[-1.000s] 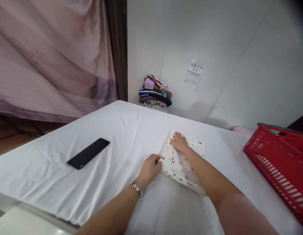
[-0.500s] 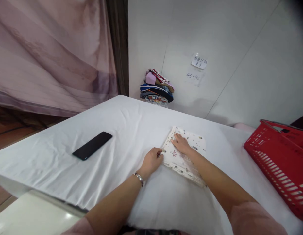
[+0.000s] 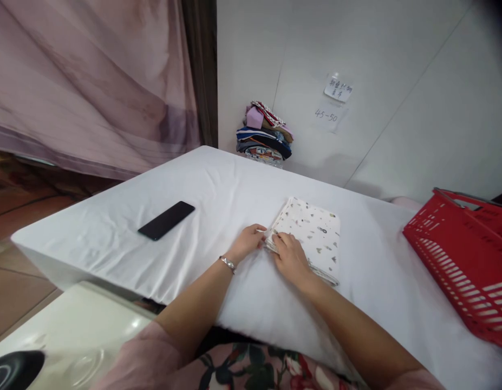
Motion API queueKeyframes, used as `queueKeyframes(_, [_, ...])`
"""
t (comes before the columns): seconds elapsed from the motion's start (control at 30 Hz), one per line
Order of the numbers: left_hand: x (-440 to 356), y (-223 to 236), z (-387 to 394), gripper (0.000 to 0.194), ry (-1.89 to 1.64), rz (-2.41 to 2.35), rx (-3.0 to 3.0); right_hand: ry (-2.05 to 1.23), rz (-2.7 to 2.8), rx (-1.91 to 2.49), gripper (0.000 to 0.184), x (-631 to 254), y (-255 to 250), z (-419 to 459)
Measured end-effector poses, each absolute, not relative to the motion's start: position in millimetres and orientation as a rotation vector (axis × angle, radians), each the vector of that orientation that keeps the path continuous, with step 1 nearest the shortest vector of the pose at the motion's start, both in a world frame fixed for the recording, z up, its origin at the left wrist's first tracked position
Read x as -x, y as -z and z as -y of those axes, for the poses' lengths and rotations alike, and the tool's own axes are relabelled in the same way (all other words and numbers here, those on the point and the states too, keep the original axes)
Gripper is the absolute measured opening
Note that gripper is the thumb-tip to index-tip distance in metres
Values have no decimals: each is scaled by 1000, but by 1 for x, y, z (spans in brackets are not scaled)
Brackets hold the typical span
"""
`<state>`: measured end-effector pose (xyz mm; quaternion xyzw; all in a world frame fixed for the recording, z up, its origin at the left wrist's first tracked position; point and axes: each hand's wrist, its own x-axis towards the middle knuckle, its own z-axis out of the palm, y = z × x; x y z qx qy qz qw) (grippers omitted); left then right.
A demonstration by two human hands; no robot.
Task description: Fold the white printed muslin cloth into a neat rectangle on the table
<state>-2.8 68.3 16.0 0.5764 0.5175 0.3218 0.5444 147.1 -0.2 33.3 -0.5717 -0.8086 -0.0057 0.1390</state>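
Note:
A folded white cloth (image 3: 318, 230) with small scattered prints lies on the white-covered table in front of me, its layers showing along the near edge. My left hand (image 3: 249, 242) is at its left corner, with the thumb and fingers closed on the edge; the exact grip is partly hidden. On top of the near left corner rests my right hand (image 3: 292, 258), its fingers stretched over the fabric and nothing gripped in them. A bracelet (image 3: 227, 264) circles my left wrist.
A black phone (image 3: 167, 220) lies on the table (image 3: 218, 184) to the left. At the right stands a red plastic basket (image 3: 457, 260). Folded clothes (image 3: 265, 132) are stacked beyond the far edge, by a wall with paper notes (image 3: 336, 103). A pale glossy surface (image 3: 84, 319) is lower left.
My right hand has slid from the cloth's upper left part toward me, to its near left corner. The left hand stays at the left edge. The view has tilted down slightly.

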Motion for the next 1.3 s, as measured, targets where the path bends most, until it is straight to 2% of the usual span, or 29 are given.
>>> queueKeyframes(0.1, [7, -18, -70, 27, -754, -1200, -1348, 42, 2296, 1655, 25, -144, -31, -5])
queueKeyframes(0.2, [14, -19, -73, 24, -745, -1321, -1548, -105, 2184, 1662, 20, -147, -29, -9])
queueKeyframes(0.3, [18, -19, -71, 17, -662, -1471, -1846, -260, 1999, 1675, 20, -152, -27, -13])
queueKeyframes(0.53, [11, -17, -61, 23, -542, -1484, -2089, -337, 1797, 1628, 22, -156, -18, -18])
queueKeyframes(0.87, [7, -15, -66, 39, -623, -1375, -1852, -287, 1828, 1627, 25, -150, -22, -13])
queueKeyframes(1.2, [0, -11, -63, 11, -781, -1212, -1507, -282, 1697, 1564, 24, -150, -18, -12])
queueKeyframes(1.3, [0, -17, -61, 11, -781, -1104, -1371, -233, 1686, 1539, 24, -148, -14, -10])
